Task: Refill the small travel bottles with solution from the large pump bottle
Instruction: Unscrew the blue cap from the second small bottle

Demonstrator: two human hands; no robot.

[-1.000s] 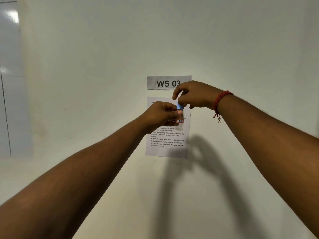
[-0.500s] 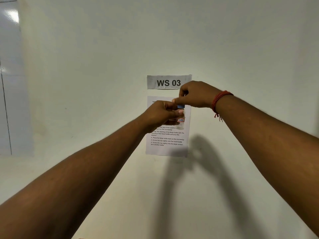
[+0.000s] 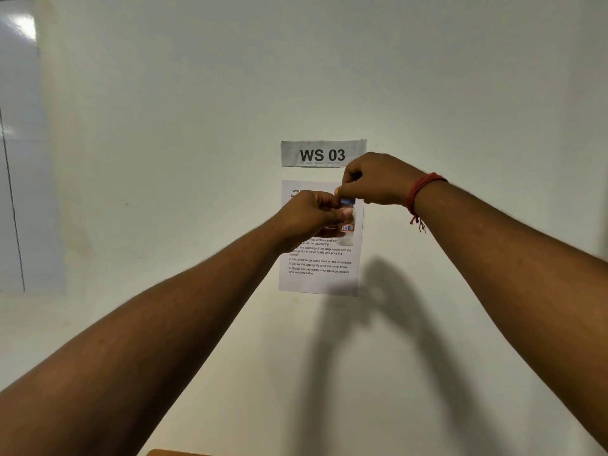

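Both arms reach out in front of a white wall. My left hand (image 3: pixel 311 217) grips a small clear travel bottle (image 3: pixel 347 230) that bears a red-edged label reading "7B". The bottle stands upright in the air. Its blue cap (image 3: pixel 347 201) is on top, and my right hand (image 3: pixel 375 179) pinches that cap from above with curled fingers. A red thread band circles the right wrist. The large pump bottle is out of view.
A "WS 03" sign (image 3: pixel 323 153) and a printed instruction sheet (image 3: pixel 319 264) hang on the wall behind the hands. A whiteboard (image 3: pixel 16 159) fills the left edge. A sliver of a wooden surface (image 3: pixel 171 452) shows at the bottom.
My right hand's fingers have shifted on the blue cap, first closing low over it, now sitting higher so more of the cap shows. The bottle stays in my left hand.
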